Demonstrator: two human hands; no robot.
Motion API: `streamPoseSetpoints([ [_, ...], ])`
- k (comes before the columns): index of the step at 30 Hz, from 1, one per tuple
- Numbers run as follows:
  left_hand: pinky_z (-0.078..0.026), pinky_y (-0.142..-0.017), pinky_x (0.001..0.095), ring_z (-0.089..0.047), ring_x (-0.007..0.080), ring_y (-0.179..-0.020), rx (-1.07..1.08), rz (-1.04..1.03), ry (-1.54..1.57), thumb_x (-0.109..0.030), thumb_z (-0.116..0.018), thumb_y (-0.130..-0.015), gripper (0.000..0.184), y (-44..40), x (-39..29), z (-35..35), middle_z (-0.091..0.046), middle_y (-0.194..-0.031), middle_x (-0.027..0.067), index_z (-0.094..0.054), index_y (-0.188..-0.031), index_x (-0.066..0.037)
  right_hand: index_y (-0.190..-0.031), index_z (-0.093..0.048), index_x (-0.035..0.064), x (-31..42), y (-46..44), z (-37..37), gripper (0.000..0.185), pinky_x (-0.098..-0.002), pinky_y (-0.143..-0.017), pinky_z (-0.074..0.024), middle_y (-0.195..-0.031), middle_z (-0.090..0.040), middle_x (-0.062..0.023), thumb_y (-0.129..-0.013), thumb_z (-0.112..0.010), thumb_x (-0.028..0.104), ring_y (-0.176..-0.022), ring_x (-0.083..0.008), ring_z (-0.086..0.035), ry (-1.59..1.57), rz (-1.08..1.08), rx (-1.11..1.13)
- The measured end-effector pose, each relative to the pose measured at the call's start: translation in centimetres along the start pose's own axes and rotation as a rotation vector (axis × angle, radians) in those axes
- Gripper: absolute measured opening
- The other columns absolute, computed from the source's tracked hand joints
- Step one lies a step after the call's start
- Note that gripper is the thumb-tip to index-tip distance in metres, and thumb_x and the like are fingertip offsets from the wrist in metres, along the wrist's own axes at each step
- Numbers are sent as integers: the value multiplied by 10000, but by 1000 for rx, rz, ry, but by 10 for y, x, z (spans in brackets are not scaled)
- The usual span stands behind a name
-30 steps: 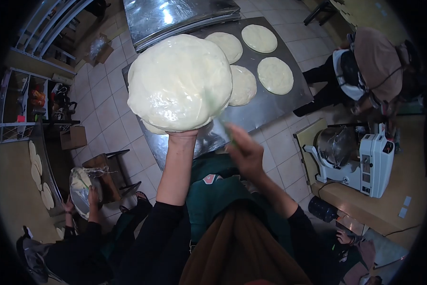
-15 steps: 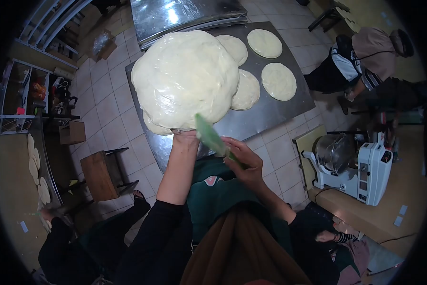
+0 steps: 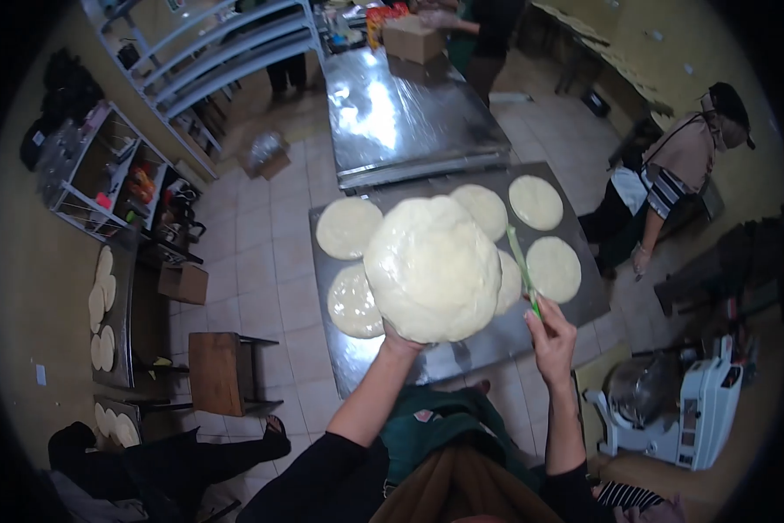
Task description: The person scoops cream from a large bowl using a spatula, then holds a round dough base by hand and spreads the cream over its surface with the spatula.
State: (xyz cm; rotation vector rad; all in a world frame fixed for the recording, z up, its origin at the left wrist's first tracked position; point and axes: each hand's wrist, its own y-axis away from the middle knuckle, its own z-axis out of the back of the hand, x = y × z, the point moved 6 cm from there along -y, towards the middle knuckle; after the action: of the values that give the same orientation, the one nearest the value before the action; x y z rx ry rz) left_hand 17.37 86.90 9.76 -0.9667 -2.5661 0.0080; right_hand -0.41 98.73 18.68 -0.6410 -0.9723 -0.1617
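Observation:
A large, glossy round of pale dough (image 3: 431,268) rests on my left hand (image 3: 400,342), which is under its near edge with most of the fingers hidden. My right hand (image 3: 551,338) is closed round the handle of a green spatula (image 3: 520,261), whose blade points up and away, right of the large dough. Below both lies a dark metal tray (image 3: 461,366). Flat dough discs lie on it: two at the left (image 3: 349,228), (image 3: 355,302), and several at the right, among them one near the spatula (image 3: 554,269).
Beyond the tray is a shiny metal table (image 3: 409,118) with a cardboard box (image 3: 412,40). A wooden stool (image 3: 217,373) is at the left, a mixer (image 3: 671,410) at the right. One person (image 3: 662,174) stands at the right, another (image 3: 165,462) at the lower left.
The view has tilted up and shifted, showing more of the far table. My right hand and the spatula have moved right, away from the large dough's near edge. The left discs are now uncovered.

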Motion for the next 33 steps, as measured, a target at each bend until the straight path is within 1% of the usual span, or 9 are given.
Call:
streamPoseSetpoints([
  [2,-314,-1044,568,-387,362,-1277,26,-3,-114,-603,-442,-859,733,-1,-3,2,-379,-1422,123,-321,-1411,-136,-1153,-619,9,11,18,-6,338,-302,-669,-496,-930,-649,-122,-816,-608,-18,-785,-189,-625,91,-82,95],
  [7,-331,-1038,559,-404,360,-1264,60,-15,-256,-587,-435,-868,711,-5,-12,-1,-398,-1407,125,-332,-1404,-132,-1111,-644,13,67,53,-36,323,-279,-646,-482,-826,-639,-155,-790,-628,-19,-722,-196,-620,64,-35,441],
  [11,-344,-1033,551,-417,358,-1254,69,-28,-312,-574,-430,-876,693,-4,-14,1,-413,-1396,126,-341,-1399,-129,-1112,-653,35,27,25,-14,329,-274,-593,-478,-790,-638,-129,-787,-644,-14,-658,-171,-601,49,-178,154],
  [17,-365,-1025,540,-437,354,-1239,113,-60,-343,-555,-422,-887,666,-11,-12,-5,-435,-1379,128,-355,-1391,-125,-1104,-658,45,52,56,-36,343,-283,-577,-473,-790,-637,-123,-769,-652,-26,-635,-169,-591,-10,61,284],
  [20,-372,-1021,538,-428,352,-1243,47,-68,-37,-539,-419,-895,654,-21,-11,-6,-418,-1387,131,-353,-1385,-111,-1115,-660,71,20,29,-10,357,-284,-546,-463,-802,-633,-130,-773,-643,-27,-614,-180,-587,72,-63,72],
  [22,-374,-1021,535,-425,348,-1246,100,-21,-148,-528,-416,-899,642,-27,-7,-10,-414,-1390,130,-362,-1376,-101,-1127,-654,72,27,38,-17,359,-274,-535,-457,-812,-633,-129,-779,-641,-18,-614,-174,-585,69,-56,151],
  [26,-394,-1002,539,-449,349,-1227,-193,-191,-591,-516,-427,-895,620,-30,-15,19,-441,-1367,128,-393,-1356,-102,-1157,-639,84,67,53,-34,377,-240,-505,-429,-806,-627,-109,-792,-631,-9,-601,-125,-561,40,129,244],
  [28,-396,-998,546,-458,352,-1219,-132,-335,-921,-523,-444,-885,625,-30,-6,-23,-453,-1356,133,-401,-1353,-111,-1131,-634,23,45,47,-17,327,-262,-574,-458,-799,-616,-114,-805,-625,-4,-648,-146,-576,41,-5,157],
  [33,-380,-1018,531,-403,347,-1269,-152,-299,-572,-477,-601,-808,723,-39,-21,-6,-410,-1385,142,-355,-1380,-111,-1073,-629,-54,-19,41,-8,265,-309,-720,-487,-884,-618,-147,-813,-620,-8,-803,-215,-608,-64,-222,-18],
])
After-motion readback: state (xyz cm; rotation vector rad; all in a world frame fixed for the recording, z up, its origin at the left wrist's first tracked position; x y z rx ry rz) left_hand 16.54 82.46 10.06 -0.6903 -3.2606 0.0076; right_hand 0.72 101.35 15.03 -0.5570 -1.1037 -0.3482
